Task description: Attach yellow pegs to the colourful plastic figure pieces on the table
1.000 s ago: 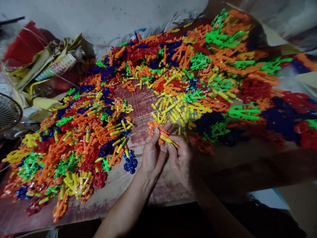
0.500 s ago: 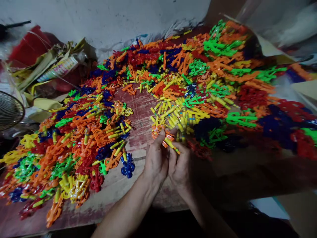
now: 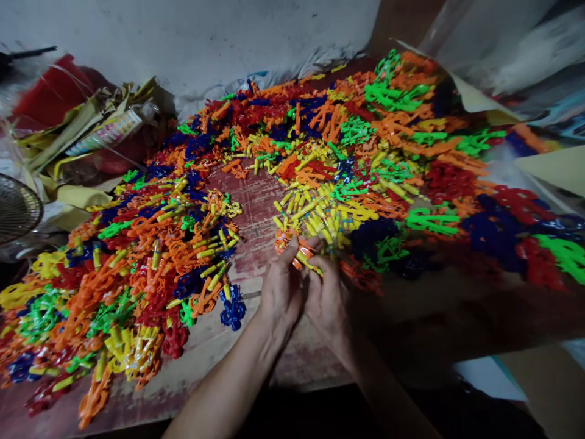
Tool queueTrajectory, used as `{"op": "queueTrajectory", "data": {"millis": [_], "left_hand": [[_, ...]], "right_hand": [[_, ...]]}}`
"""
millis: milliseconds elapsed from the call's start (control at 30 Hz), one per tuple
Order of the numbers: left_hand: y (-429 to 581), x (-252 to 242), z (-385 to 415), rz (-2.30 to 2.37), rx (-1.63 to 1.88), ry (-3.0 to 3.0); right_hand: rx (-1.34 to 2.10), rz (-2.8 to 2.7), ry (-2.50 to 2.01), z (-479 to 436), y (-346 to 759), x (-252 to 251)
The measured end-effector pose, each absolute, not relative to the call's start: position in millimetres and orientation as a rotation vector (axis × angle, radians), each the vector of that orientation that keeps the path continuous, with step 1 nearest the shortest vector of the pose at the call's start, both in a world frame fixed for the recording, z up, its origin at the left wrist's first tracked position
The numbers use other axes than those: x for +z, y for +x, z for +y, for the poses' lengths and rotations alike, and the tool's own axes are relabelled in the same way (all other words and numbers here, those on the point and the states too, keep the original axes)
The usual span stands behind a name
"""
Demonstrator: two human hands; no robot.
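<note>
My left hand is closed on an orange plastic toy piece, its thumb pressed on top. Right beside it, my right hand has its fingers bent round a small yellow stick, which lies against the orange piece. The two hands touch at the fingers, low over the table. Just beyond the fingertips spreads a heap of yellow sticks with bluish bands. Part of the orange piece is hidden by the fingers.
Mixed orange, red, blue, green and yellow plastic pieces cover the table's left side. More pieces are heaped at the back and right. A worn reddish tabletop shows between. A fan and a red container stand far left.
The view has shifted slightly. The yellow stick, which stuck out to the right past my right fingers, now sits closer in against the orange piece, with my right fingers over its end.
</note>
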State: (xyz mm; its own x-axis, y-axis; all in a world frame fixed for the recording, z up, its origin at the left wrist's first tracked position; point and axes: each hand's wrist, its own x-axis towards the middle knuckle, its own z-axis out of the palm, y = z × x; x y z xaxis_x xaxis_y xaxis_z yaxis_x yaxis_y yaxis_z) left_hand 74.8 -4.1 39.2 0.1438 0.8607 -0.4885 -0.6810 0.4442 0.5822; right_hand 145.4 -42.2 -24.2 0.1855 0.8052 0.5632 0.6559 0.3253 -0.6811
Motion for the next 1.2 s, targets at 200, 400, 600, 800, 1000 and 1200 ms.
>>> {"op": "queueTrajectory", "data": {"millis": [200,400,600,800,1000,1200], "left_hand": [[60.0,49.8,5.2,0.89,1.122,0.555],[42.8,37.4,17.1,0.829,0.934,0.724],[44.6,30.8,9.2,0.825,0.991,0.597],[54.3,24.7,-5.7,0.77,1.079,0.574],[54.9,28.2,-12.6,0.784,1.066,0.598],[48.4,30.9,-11.0,0.71,0.896,0.551]], "right_hand": [[0.477,-1.213,-1.314,-38.6,156.4,-27.1],[0.887,-1.043,-1.278,-38.9,177.4,-1.4],[1.191,-0.712,-1.105,-32.5,186.7,9.3],[1.307,-0.604,-0.874,-29.4,176.0,-9.4],[1.445,-0.6,-0.781,-32.7,172.3,-14.0],[1.553,-0.623,-0.85,-33.3,175.6,-7.3]]}}
